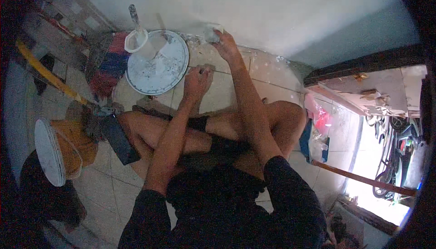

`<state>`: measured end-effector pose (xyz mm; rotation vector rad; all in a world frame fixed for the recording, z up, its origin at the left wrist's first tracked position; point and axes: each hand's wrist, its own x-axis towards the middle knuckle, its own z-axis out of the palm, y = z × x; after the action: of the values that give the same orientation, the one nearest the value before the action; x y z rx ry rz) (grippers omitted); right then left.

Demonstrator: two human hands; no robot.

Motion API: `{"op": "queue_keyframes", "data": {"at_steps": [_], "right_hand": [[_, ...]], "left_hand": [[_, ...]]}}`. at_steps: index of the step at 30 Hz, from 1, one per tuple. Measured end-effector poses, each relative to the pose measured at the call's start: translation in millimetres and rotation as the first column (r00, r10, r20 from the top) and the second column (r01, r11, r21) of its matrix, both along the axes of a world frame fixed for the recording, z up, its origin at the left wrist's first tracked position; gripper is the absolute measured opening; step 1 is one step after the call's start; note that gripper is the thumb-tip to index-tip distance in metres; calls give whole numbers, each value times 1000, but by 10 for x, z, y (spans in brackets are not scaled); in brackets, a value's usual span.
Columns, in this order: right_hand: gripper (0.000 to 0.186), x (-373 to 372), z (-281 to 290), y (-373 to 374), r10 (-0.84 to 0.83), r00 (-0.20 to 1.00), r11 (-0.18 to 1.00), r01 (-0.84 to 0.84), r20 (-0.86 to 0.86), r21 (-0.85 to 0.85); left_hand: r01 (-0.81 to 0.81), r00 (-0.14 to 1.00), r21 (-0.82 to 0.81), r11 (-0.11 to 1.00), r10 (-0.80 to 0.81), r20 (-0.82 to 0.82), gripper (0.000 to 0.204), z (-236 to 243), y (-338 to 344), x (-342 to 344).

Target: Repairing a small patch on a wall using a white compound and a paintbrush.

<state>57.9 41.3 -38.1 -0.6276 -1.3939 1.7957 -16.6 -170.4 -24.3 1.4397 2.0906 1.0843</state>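
Note:
My right hand (pixel 224 44) reaches to the foot of the pale wall (pixel 272 12). Its fingers are closed on a pale, flat piece (pixel 211 32) pressed against the wall; blur hides its exact kind. My left hand (pixel 198 82) hovers over or rests on the floor tiles, fingers curled in; what they hold, if anything, is hidden. Left of it lies a round white lid (pixel 159 74) smeared with residue. On the lid's far left edge stands a small white tub (pixel 136 41), with a dark-handled tool (pixel 133 15) sticking up from it.
An orange bucket (pixel 75 144) with a white lid lies at the left. A dark phone-like slab (pixel 120 140) rests by my left leg. A yellow hose-like strip (pixel 45 69) curves behind. A long wooden handle (pixel 363 176) stretches toward the bright doorway, with motorbikes (pixel 402 153) beyond.

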Motion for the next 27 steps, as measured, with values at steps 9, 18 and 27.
{"op": "queue_keyframes", "data": {"at_steps": [9, 18, 27], "right_hand": [[34, 30, 303, 276, 17, 995, 1000, -15, -102, 17], [31, -80, 910, 69, -263, 916, 942, 175, 303, 288], [33, -146, 190, 226, -403, 913, 914, 397, 72, 84]], "left_hand": [[77, 939, 107, 991, -108, 327, 40, 99, 287, 210], [31, 957, 217, 976, -92, 276, 32, -29, 349, 149], [-15, 931, 30, 999, 3, 366, 33, 79, 344, 149]]}}
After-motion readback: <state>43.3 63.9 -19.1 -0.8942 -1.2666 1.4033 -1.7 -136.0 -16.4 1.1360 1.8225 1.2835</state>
